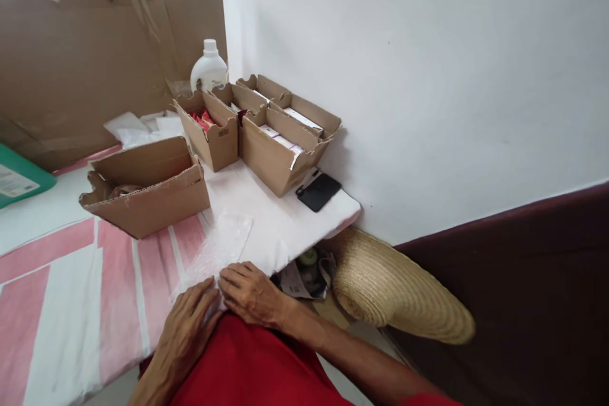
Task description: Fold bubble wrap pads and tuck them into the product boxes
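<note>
A sheet of clear bubble wrap (223, 244) lies at the front edge of the table, its far end flat on the cloth. Both hands are at its near end, close to my body. My left hand (186, 323) is closed with fingers bent over the wrap from the left. Beside it, my right hand (252, 295) curls its fingers down onto the same wrap. Whether anything lies inside the wrap under my fingers is hidden. Nearest to the hands stands an open cardboard box (157, 206) with something brownish in it.
Several cardboard bins (280, 158) with packets and small boxes stand against the wall. Behind them is a white jug (209, 70). A black phone-like item (318, 191) lies at the table's right corner. A straw hat (399, 285) hangs below; a green container (21, 174) is left.
</note>
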Demonstrator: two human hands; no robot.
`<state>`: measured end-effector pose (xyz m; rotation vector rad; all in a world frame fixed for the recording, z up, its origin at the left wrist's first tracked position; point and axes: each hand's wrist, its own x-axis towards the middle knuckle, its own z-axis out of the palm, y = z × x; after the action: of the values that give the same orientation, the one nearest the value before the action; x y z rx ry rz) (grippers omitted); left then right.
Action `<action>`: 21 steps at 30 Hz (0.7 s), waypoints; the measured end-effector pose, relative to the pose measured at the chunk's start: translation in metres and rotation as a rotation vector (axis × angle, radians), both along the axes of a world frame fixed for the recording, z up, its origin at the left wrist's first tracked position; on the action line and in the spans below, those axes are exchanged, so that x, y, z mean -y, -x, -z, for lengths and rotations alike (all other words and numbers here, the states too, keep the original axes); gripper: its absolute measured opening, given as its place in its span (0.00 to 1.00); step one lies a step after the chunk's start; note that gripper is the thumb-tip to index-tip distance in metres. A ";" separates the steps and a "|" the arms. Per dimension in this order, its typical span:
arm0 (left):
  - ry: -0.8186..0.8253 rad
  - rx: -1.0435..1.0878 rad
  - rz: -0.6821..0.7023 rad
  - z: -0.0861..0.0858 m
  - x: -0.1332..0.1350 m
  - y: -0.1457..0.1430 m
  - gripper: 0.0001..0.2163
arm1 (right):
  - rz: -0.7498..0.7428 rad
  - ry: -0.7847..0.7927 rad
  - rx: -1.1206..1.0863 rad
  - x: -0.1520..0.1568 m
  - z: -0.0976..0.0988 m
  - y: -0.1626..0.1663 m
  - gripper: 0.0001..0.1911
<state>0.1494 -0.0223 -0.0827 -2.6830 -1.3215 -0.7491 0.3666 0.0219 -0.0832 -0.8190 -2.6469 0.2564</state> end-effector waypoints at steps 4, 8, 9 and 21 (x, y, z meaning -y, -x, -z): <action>-0.040 0.015 0.027 -0.005 0.000 0.003 0.09 | 0.013 0.022 -0.073 0.005 0.012 -0.003 0.18; -0.052 0.041 0.045 -0.020 -0.004 -0.007 0.08 | 0.048 -0.004 -0.137 0.006 0.019 0.000 0.16; -0.040 0.059 0.046 -0.025 -0.006 -0.012 0.08 | 0.068 -0.002 -0.159 0.007 0.021 0.002 0.13; 0.628 0.464 -0.230 -0.021 -0.018 0.022 0.21 | 0.470 0.416 -0.776 0.021 0.023 0.004 0.08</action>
<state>0.1278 -0.0046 -0.0622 -2.7935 -2.2637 -1.1294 0.3629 0.0014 -0.1062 -1.1456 -1.6489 0.8194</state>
